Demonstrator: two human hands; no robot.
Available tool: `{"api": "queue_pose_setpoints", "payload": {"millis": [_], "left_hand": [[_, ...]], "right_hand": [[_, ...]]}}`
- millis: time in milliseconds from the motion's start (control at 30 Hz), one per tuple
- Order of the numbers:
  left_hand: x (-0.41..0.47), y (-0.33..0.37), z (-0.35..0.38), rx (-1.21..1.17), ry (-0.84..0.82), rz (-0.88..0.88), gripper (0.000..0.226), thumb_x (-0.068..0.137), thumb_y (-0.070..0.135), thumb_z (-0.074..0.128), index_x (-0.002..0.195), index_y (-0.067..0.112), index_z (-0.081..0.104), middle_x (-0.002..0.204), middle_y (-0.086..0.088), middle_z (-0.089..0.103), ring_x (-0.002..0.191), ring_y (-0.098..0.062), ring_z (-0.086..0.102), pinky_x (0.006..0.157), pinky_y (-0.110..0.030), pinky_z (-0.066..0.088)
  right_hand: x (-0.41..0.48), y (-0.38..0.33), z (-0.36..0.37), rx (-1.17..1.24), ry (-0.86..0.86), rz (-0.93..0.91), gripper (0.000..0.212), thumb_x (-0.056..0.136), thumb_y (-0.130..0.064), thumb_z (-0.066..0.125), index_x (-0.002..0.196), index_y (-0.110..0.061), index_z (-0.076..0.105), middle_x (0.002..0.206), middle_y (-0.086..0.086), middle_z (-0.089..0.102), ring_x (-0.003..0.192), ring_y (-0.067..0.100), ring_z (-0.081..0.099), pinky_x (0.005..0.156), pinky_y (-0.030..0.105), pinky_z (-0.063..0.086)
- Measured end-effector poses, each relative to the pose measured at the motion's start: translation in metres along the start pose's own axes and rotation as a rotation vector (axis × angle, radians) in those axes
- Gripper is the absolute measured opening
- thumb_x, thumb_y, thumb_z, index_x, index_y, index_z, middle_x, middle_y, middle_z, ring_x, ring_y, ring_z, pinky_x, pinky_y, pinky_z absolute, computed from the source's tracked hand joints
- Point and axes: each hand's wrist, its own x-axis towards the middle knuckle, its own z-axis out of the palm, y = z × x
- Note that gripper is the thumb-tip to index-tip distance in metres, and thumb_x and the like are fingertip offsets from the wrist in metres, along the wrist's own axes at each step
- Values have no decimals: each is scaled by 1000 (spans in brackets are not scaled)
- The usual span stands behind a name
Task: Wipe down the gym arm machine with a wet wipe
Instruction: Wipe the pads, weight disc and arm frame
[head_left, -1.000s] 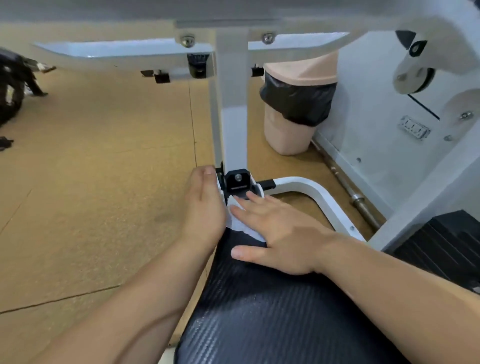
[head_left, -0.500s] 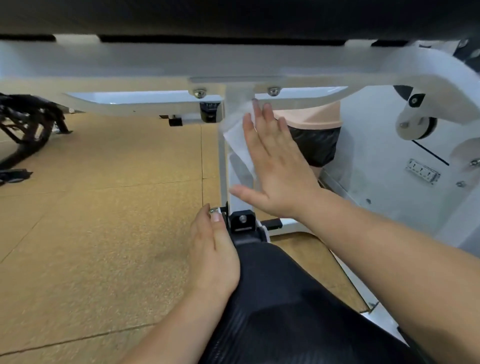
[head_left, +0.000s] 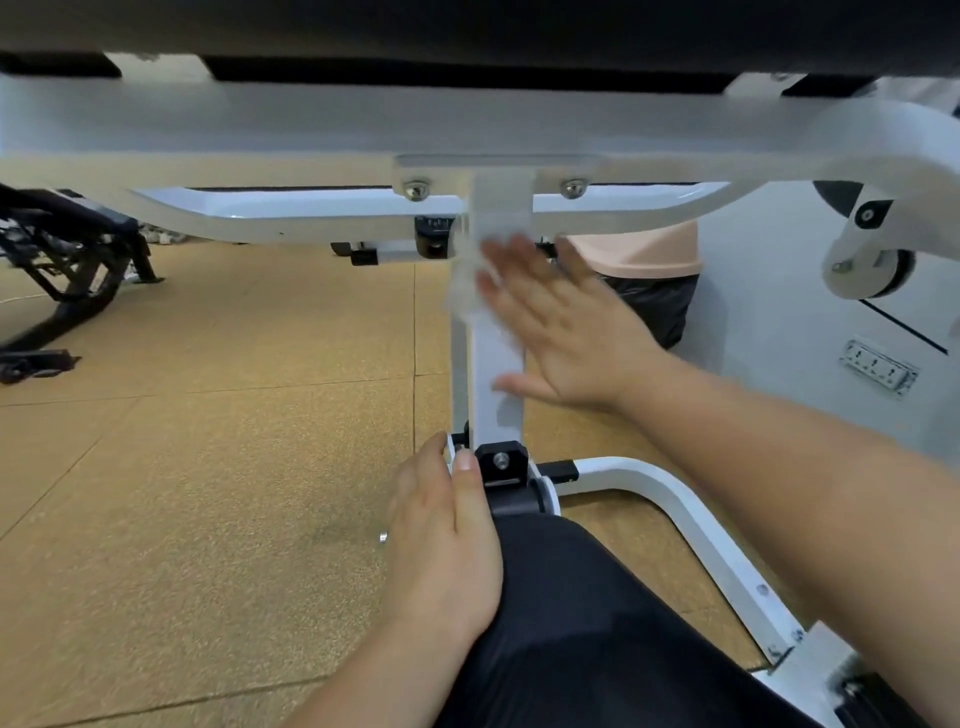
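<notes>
Item count: 2 hands (head_left: 566, 327) in view; 1 wet wipe (head_left: 470, 280), blurred; 1 white upright post (head_left: 496, 384); 2 bolts (head_left: 416, 190) on the far crossbar plate; 1 bin (head_left: 649, 280) — far right; 1 wall socket strip (head_left: 878, 366) — right; 1 black seat pad (head_left: 587, 623), near.

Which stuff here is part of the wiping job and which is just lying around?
Part of the job:
wipe, pressed flat by the right hand
white post
seat
left hand, resting at the seat's front edge

Just lying around:
bin
black bench
wall socket
</notes>
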Motion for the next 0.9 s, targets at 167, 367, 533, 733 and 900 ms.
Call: {"api": "queue_pose_setpoints", "payload": {"millis": [167,367,533,733,900], "left_hand": [[1,0,1,15,-4,-8,65,99,55,13,154,25,31,156,3,35,143,-13,30,121,-36,22],[1,0,1,30,7,-36,67,98,55,13,154,24,32,158,1,34,144,-16,31,117,-35,22],[2,-2,3,2,9,-41,60,103,48,19,154,19,33,157,-2,36,145,-16,30,117,-31,19],[3,-2,3,-11,15,-51,57,105,44,20,153,17,35,155,-4,38,142,-18,33,104,-21,18],[4,-2,3,-12,2,-85,54,107,43,21,152,19,38,156,-4,39,143,-18,33,105,-23,19]], "right_hand": [[20,6,-4,34,14,151,102,95,-78,15,162,-4,-3,170,20,0,157,36,-4,125,52,-7],[-60,-27,28,38,-124,-335,93,101,-71,21,162,-11,-14,170,9,-18,157,26,-16,127,47,-10],[6,32,-8,-21,-31,-62,91,100,-73,19,163,-10,1,171,15,3,158,32,3,125,49,-8],[-21,-7,5,6,-63,-101,87,102,-67,24,163,-10,3,171,15,-3,158,32,-10,126,49,-8],[-79,-29,32,-109,-171,-464,70,106,-40,39,164,-14,9,172,7,-2,157,28,-15,125,49,-16]]}}
